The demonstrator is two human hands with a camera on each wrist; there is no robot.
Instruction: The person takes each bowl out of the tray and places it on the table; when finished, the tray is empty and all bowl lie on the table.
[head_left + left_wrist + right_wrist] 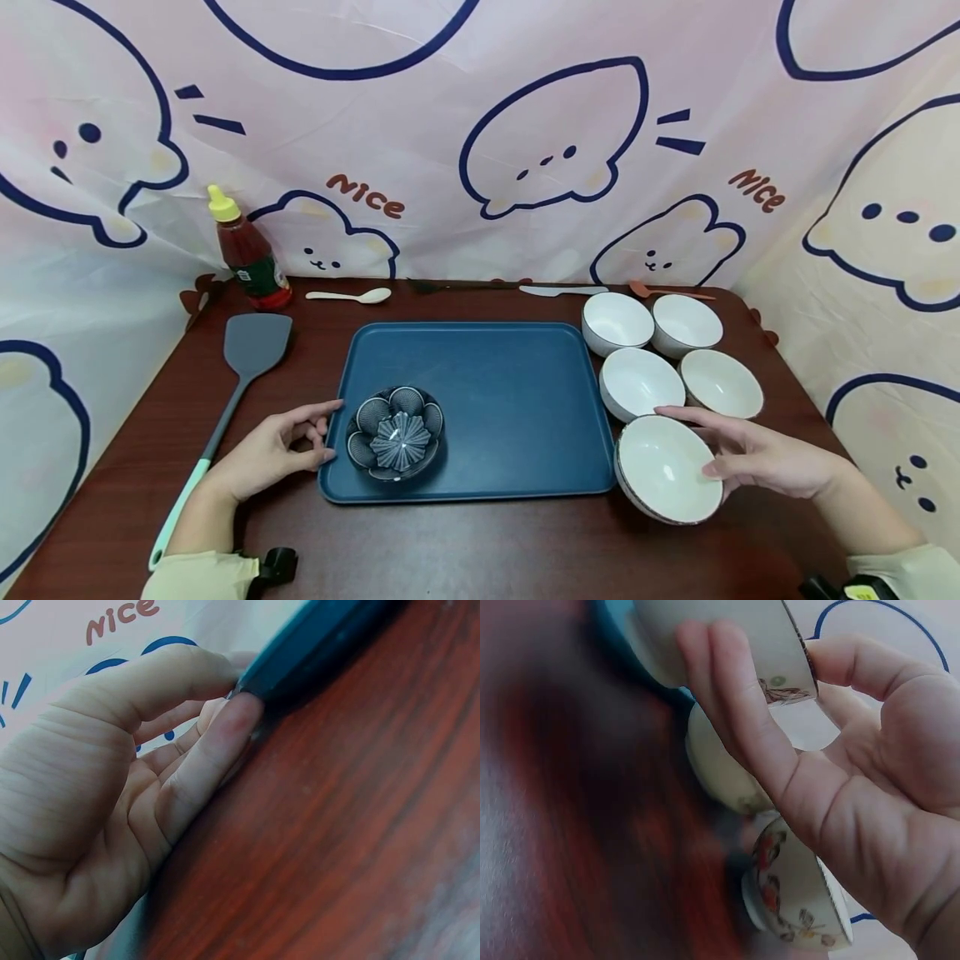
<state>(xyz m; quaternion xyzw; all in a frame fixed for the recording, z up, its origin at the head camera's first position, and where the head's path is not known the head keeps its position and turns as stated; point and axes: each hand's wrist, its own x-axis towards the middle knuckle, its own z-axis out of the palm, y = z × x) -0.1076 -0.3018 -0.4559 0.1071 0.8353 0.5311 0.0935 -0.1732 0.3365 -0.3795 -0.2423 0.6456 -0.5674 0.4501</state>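
Observation:
At the blue tray's (517, 400) left side, my left hand (273, 450) holds the edge, thumb and fingertips right at the rim; the left wrist view shows them meeting at the tray's edge (300, 652). A dark blue, petal-patterned bowl (400, 437) sits on the tray close to that hand. My right hand (757, 454) grips a white bowl (667, 471) by its right side, thumb at the rim and fingers along the outside. This bowl is tilted a little and overlaps the tray's front right corner. In the right wrist view, two fingers (735, 675) lie against its wall.
Several other white bowls (641, 383) stand together right of the tray. A grey spatula (255, 346) with a mint handle lies at left, below a red sauce bottle (255, 258). Along the back are a white spoon (352, 297), a white knife (562, 291) and an orange-brown utensil (667, 291).

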